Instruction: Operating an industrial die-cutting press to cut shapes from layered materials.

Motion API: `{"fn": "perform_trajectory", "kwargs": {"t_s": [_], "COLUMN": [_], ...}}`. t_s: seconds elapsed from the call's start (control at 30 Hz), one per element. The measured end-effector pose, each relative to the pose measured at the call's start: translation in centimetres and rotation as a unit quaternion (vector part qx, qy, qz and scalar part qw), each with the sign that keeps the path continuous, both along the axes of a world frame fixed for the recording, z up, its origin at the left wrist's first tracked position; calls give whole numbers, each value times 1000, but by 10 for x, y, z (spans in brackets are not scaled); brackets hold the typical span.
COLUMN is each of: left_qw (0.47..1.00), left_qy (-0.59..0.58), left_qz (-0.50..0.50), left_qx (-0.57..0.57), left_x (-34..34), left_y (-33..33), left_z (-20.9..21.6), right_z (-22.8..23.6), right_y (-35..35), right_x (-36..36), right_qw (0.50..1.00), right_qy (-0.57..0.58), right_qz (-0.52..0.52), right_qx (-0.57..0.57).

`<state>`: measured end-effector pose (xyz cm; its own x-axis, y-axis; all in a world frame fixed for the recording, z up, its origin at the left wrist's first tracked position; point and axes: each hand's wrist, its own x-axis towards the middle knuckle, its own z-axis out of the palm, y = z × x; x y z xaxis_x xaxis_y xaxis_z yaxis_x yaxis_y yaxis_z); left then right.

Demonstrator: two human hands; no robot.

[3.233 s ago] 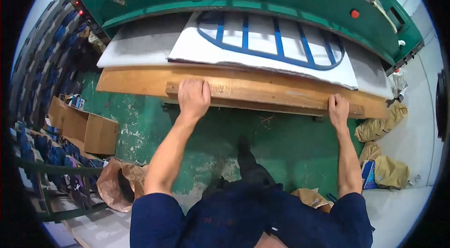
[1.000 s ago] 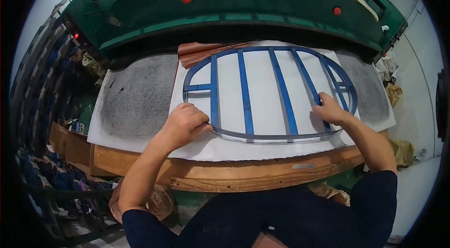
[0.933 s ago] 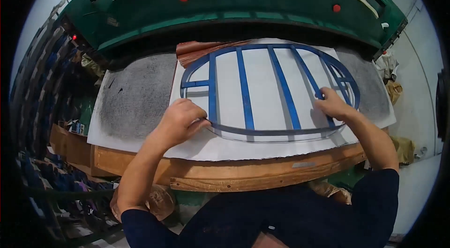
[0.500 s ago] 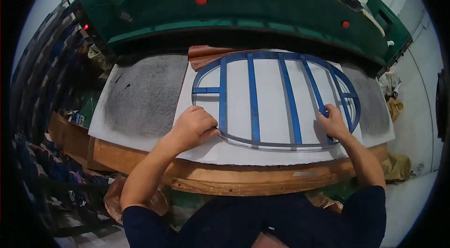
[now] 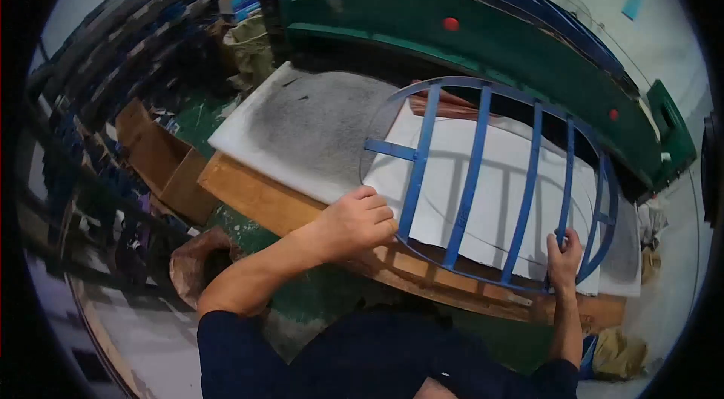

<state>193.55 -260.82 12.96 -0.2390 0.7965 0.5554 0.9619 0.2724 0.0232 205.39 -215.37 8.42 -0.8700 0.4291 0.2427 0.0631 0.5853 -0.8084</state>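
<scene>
A large oval cutting die, made of blue metal strip with several crossbars, hangs tilted just above a white sheet. Its shadow falls on the sheet, where a curved outline also shows. My left hand is closed round the rim at the near left. At the near right, the fingers of my right hand wrap the end of a crossbar close to the rim. Behind the white sheet lies some reddish-brown sheet material, partly hidden by the die.
A scuffed grey-white board covers the wooden table. The green press beam with red buttons crosses behind it. Left on the floor stands an open cardboard box; a loaded rack rises beyond. Bags sit at lower right.
The cutting die has come up off the white sheet toward me, still in both hands. My view has turned left, so more of the rack and the box shows.
</scene>
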Motion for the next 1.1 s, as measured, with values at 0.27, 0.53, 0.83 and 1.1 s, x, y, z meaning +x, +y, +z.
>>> {"fn": "perform_trajectory", "kwargs": {"t_s": [0.27,0.53,0.83,1.1], "left_qw": [987,966,941,965], "left_qy": [140,200,287,194], "left_qz": [30,128,87,26], "left_qx": [66,104,155,173], "left_x": [21,-31,-164,-217], "left_y": [-46,-127,-252,-328], "left_z": [44,77,89,116], "right_z": [35,92,99,127], "right_y": [-13,-113,-242,-392], "right_x": [-17,-101,-176,-207], "right_qw": [968,936,893,884], "right_qy": [219,351,431,425], "right_qz": [-3,-25,-124,-186], "right_qx": [-120,-16,43,55]}}
